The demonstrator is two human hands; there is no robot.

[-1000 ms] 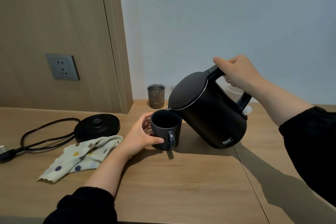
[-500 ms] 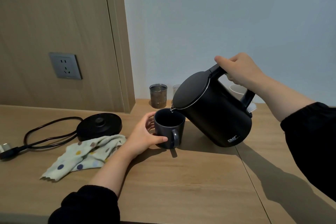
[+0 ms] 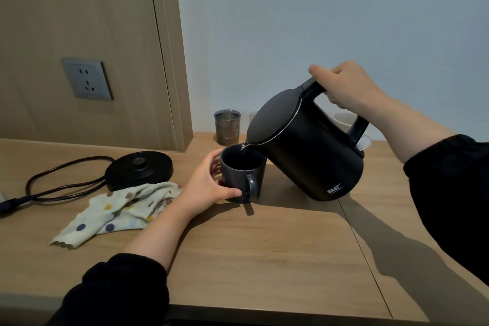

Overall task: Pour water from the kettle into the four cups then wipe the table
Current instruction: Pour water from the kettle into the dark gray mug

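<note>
My right hand (image 3: 349,87) grips the handle of the black kettle (image 3: 309,151), which is tilted to the left with its spout over a dark mug (image 3: 242,173). A thin stream of water runs from the spout into the mug. My left hand (image 3: 209,186) holds the mug's left side on the wooden table (image 3: 264,254). A small glass cup (image 3: 227,127) stands at the back by the wall. A white cup (image 3: 344,120) shows partly behind the kettle's handle. A polka-dot cloth (image 3: 119,209) lies crumpled left of my left hand.
The kettle's black base (image 3: 139,169) sits behind the cloth, with its cord (image 3: 60,180) looping off to the left. A wall socket (image 3: 87,78) is set in the wooden panel. The table's front edge runs along the bottom.
The kettle has risen and tipped further toward the mug, and water now flows from the spout. My left hand has stayed on the mug.
</note>
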